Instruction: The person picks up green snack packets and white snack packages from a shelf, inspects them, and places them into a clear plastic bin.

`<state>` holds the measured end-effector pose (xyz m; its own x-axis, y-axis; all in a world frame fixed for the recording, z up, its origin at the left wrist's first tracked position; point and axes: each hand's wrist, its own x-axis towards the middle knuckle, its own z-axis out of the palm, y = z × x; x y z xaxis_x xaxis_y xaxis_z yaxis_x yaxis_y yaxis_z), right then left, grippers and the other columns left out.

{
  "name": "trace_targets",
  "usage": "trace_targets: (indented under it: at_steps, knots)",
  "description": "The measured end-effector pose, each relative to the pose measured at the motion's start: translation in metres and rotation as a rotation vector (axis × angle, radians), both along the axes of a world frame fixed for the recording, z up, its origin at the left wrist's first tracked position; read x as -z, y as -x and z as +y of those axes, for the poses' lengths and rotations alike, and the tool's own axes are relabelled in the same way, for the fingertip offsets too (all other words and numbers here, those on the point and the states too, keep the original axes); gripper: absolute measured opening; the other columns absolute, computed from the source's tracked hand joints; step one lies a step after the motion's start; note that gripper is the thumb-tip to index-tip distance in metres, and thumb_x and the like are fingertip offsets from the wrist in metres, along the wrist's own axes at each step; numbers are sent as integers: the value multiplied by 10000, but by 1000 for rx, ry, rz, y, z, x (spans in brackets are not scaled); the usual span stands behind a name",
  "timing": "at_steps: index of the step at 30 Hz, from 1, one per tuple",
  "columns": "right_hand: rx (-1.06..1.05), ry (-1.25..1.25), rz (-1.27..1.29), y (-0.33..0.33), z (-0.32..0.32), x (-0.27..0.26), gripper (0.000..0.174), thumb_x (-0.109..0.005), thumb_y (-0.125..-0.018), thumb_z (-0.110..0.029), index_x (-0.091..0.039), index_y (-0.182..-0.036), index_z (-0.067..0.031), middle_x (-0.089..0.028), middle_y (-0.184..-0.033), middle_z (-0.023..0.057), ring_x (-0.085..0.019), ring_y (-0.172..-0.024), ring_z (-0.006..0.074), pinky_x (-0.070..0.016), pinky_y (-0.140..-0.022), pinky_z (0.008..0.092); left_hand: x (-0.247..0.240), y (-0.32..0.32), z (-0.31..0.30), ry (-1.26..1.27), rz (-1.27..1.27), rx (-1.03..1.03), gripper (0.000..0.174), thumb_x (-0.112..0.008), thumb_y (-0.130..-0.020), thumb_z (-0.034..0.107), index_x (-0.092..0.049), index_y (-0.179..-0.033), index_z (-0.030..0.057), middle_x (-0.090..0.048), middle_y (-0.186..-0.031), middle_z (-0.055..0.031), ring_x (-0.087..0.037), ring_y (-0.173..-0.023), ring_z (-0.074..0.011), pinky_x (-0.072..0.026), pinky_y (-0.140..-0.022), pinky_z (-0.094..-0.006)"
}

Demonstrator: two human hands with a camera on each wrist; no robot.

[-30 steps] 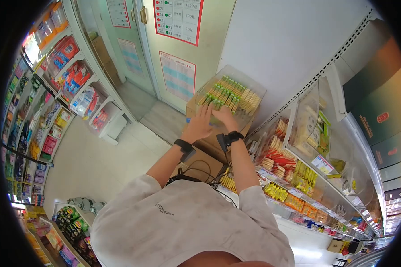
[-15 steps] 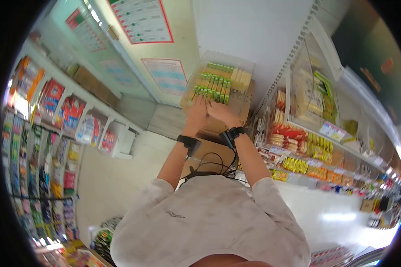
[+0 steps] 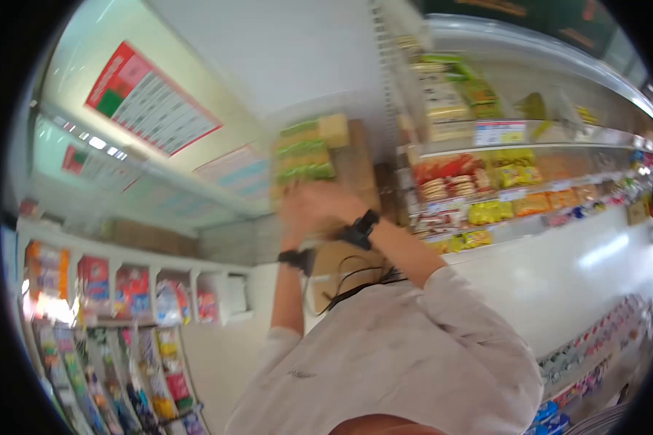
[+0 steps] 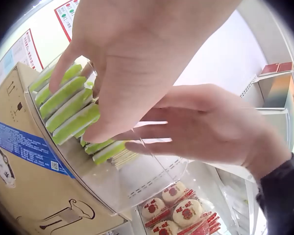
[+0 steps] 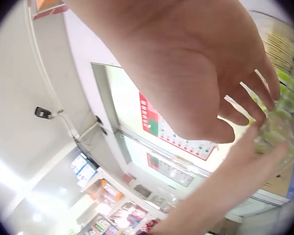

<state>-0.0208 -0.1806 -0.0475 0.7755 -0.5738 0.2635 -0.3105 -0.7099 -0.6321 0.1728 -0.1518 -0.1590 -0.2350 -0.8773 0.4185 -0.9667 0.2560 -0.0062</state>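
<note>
Green-and-white packets lie in rows in a clear plastic bin on top of a cardboard box. My left hand is over the packets, its thumb and fingers spread and touching them. Beside it, my right hand extends nearly straight fingers to the near packets; in the right wrist view, the right hand has nothing visible in its grasp. Blur in the head view hides the fingertips. Pale, stick-like items lie beside the green ones.
Shelves of packaged snacks stand on the right, close to the bin. A door with a red-edged notice is behind it at the left. Lower left are more shelves. Cables and another carton lie below the hands.
The head view has swung, so the bin and hands appear further left and the right-hand shelves more central. Both hands remain together at the near rows of packets.
</note>
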Motion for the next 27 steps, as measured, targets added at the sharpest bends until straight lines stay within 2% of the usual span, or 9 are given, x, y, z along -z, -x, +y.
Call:
trace_targets:
  at_steps: [2,3,5,7,9,13,17,21,27]
  knots:
    - [-32,202,-71,15,17,-27,350,-625,-885,-212,-611,-1173,-15,-677,-976,234,-684,-919,405,-563,-763,492,11,7,-2,59,-8,-61,602,-594,-937,348,-501,-1479,102,-484,-1528,-172,-384,-1460,-340,-303,-1205,-486]
    - [-91,-32,172,33,29,-66,311,-619,-908,-211,-618,-1157,-24,-658,-1039,233,-670,-960,401,-552,-775,491,-3,13,3,83,-98,25,600,-622,-921,315,-501,-1478,129,-457,-1551,-158,-374,-1460,-351,-313,-1196,-505]
    - [-227,-123,-174,53,45,-71,312,-589,-965,-247,-625,-1181,-25,-674,-1022,196,-664,-909,396,-544,-763,480,-28,23,5,81,-100,54,610,-664,-893,267,-504,-1471,161,-421,-1581,-137,-359,-1458,-370,-331,-1180,-532]
    - [-313,-117,-214,107,71,-158,289,-570,-1007,-209,-635,-1227,-32,-705,-1058,149,-665,-886,376,-549,-768,435,-30,27,8,-3,66,-51,620,-691,-869,235,-511,-1459,172,-401,-1595,-124,-351,-1455,-384,-346,-1168,-546]
    - [-277,-208,-377,142,83,-183,246,-562,-1012,-119,-664,-1218,-30,-719,-1062,138,-679,-891,348,-553,-783,392,-31,32,15,-101,227,-172,634,-719,-846,204,-518,-1448,183,-382,-1609,-111,-343,-1452,-398,-361,-1156,-561]
    - [234,-33,-375,215,86,-232,202,-580,-973,-46,-693,-1138,-19,-707,-1092,130,-687,-927,292,-540,-817,354,-43,46,20,-88,267,-208,684,-760,-802,138,-502,-1436,146,-363,-1611,-117,-329,-1444,-422,-417,-1122,-555]
    - [467,267,-163,275,26,-232,283,-592,-982,-99,-652,-1248,-24,-686,-1164,161,-674,-1037,292,-520,-927,365,-37,44,19,-82,248,-211,684,-755,-823,128,-480,-1449,142,-353,-1605,-124,-320,-1447,-413,-460,-1103,-522]
    - [693,-142,171,333,-28,-233,488,-574,-1029,-307,-520,-1444,-57,-611,-1348,123,-604,-1201,208,-507,-948,321,-47,48,22,-94,273,-214,668,-749,-831,108,-482,-1442,143,-355,-1598,-117,-319,-1443,-407,-479,-1098,-507]
    - [916,-488,541,358,-91,-240,846,-647,-923,-559,-379,-1545,-52,-531,-1448,151,-570,-1254,240,-494,-1011,364,-45,48,20,-109,299,-216,654,-747,-828,103,-490,-1428,149,-350,-1594,-112,-303,-1451,-406,-498,-1083,-504]
